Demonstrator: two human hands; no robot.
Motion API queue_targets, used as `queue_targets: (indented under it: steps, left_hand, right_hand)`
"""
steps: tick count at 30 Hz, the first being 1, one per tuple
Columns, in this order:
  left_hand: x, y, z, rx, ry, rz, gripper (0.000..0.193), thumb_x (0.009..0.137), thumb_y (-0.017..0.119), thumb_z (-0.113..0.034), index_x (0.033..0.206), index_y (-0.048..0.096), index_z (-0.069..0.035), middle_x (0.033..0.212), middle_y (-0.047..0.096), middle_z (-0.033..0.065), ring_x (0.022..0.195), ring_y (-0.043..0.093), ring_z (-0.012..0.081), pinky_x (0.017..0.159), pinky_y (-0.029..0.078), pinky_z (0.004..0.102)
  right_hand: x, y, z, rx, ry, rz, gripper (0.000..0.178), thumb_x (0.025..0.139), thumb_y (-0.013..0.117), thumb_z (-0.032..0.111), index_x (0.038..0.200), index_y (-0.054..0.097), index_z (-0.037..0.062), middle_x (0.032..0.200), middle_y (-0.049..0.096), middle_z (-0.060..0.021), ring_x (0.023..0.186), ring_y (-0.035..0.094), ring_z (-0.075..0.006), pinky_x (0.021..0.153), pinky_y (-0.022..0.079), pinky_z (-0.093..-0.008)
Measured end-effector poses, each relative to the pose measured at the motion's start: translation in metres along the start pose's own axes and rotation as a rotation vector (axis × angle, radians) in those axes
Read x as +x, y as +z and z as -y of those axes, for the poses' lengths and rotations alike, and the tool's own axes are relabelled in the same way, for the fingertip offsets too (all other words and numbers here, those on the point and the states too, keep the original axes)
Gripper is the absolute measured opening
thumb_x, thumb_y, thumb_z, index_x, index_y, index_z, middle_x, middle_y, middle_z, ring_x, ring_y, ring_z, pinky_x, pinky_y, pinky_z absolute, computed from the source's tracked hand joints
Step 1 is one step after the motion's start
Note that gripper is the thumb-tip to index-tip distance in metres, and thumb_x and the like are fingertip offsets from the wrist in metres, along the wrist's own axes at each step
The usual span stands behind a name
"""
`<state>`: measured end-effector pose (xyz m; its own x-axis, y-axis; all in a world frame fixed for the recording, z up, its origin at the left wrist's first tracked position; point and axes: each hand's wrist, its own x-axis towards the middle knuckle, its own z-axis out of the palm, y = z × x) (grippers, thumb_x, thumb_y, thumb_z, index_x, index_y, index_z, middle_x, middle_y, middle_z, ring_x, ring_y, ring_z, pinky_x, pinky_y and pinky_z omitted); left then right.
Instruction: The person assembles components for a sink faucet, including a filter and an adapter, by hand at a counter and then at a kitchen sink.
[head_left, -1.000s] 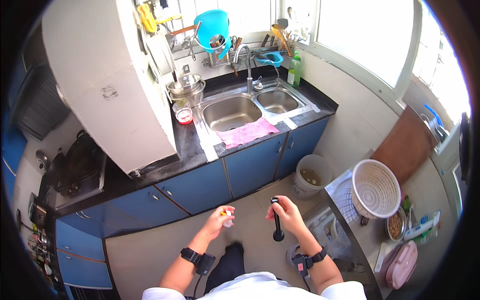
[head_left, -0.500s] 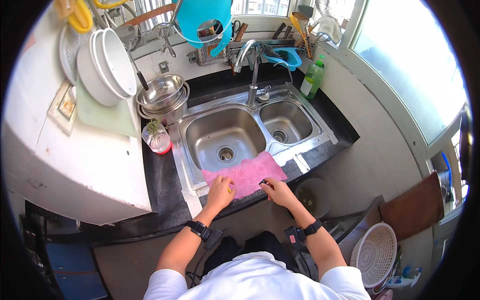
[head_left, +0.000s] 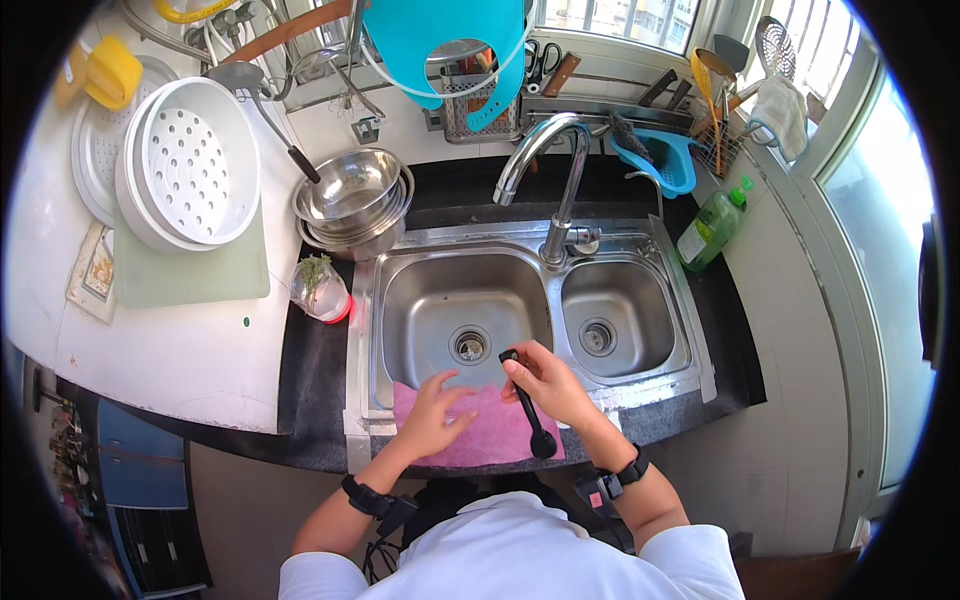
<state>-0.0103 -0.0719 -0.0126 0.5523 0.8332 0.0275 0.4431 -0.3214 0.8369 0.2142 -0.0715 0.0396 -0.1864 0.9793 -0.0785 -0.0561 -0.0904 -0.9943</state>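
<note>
My right hand (head_left: 550, 388) is closed round the handle of a black, spoon-like tool (head_left: 542, 443) with a rounded end. That end hangs down over a pink cloth (head_left: 482, 440); whether it touches the cloth I cannot tell. My left hand (head_left: 428, 420) is open above the cloth's left part, its fingers spread and nothing in them. The cloth lies flat over the front rim of the steel double sink (head_left: 420, 285) and the counter edge.
A tall faucet (head_left: 570, 190) rises behind the basins. Stacked steel bowls (head_left: 350, 195) and a plastic cup with a plant (head_left: 322, 290) stand on the left. Green soap bottle (head_left: 710, 230) is at the right. White colanders (head_left: 190, 170) lean on the left wall.
My right hand has lifted toward the sink, and the black tool now shows at length. My left hand's fingers have spread; a yellow bit seen beside them no longer shows. The view has shifted.
</note>
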Motion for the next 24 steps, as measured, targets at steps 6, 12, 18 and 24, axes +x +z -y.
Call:
queue_targets:
  steps: [6, 12, 18, 24]
  left_hand:
    - [0.091, -0.020, -0.051, -0.977, -0.069, 0.010, 0.045, 0.099, 0.041, -0.028, 0.137, 0.035, -0.004, 0.129, 0.045, 0.0084, 0.116, 0.048, 0.0174, 0.099, 0.038, 0.0311]
    - [0.125, -0.046, -0.058, -0.881, 0.041, -0.103, 0.034, 0.100, 0.040, -0.030, 0.113, 0.052, -0.002, 0.082, 0.047, 0.0008, 0.081, 0.046, 0.0103, 0.079, 0.041, 0.0248]
    - [0.102, -0.059, -0.032, -0.964, -0.062, -0.067, 0.034, 0.099, 0.042, -0.033, 0.110, 0.054, -0.003, 0.081, 0.048, -0.0007, 0.078, 0.047, 0.0089, 0.075, 0.041, 0.0234]
    - [0.071, -0.069, -0.014, -0.990, -0.101, -0.090, 0.033, 0.099, 0.040, -0.030, 0.109, 0.052, -0.001, 0.081, 0.047, 0.0023, 0.079, 0.047, 0.0131, 0.078, 0.040, 0.0279]
  right_hand:
    - [0.049, -0.004, 0.054, -0.531, -0.471, -0.260, 0.034, 0.083, 0.065, 0.022, 0.109, 0.060, 0.0006, 0.096, 0.063, -0.0130, 0.093, 0.058, -0.0273, 0.074, 0.048, -0.0334]
    - [0.112, -0.035, 0.072, -0.136, -0.288, -0.148, 0.044, 0.085, 0.066, 0.027, 0.119, 0.051, 0.0025, 0.104, 0.057, -0.0082, 0.103, 0.053, -0.0174, 0.083, 0.044, -0.0301]
    - [0.193, -0.037, 0.086, 0.352, -0.259, 0.237, 0.033, 0.084, 0.068, 0.023, 0.104, 0.049, 0.0054, 0.088, 0.058, -0.0071, 0.078, 0.058, -0.0148, 0.063, 0.045, -0.0253]
    - [0.193, -0.016, 0.087, 0.396, -0.253, -0.020, 0.036, 0.087, 0.063, 0.020, 0.062, 0.038, 0.0114, 0.047, 0.039, 0.0006, 0.036, 0.031, -0.0078, 0.034, 0.020, -0.0242]
